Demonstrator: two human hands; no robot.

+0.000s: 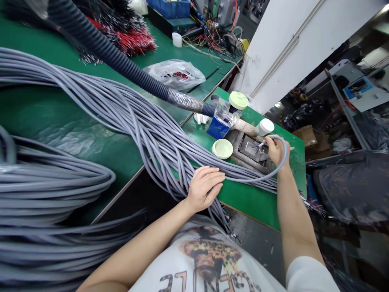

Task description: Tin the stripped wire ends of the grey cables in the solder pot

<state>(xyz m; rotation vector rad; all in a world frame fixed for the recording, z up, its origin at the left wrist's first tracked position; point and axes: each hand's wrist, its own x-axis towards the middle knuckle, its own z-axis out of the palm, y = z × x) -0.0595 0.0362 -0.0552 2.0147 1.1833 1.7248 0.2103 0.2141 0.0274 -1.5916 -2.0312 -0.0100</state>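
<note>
My right hand (276,151) pinches the end of one grey cable (285,156), which loops back under the wrist to the bundle. Its stripped wires (257,147) are over a dark metal pot (251,148) with a shiny surface. My left hand (205,188) lies on the long bundle of grey cables (158,136), fingers together and slightly bent over the near edge; whether it grips a cable is hidden. Next to the pot stand an open pale green tub (222,149), a blue box (218,127) and a white-lidded jar (266,126).
A black corrugated hose (121,67) crosses above the table and ends by the pot. Coiled grey cables (45,194) fill the left. A plastic bag (176,74) and a yellow-green lid (238,100) lie farther back. A white panel (282,44) rises behind.
</note>
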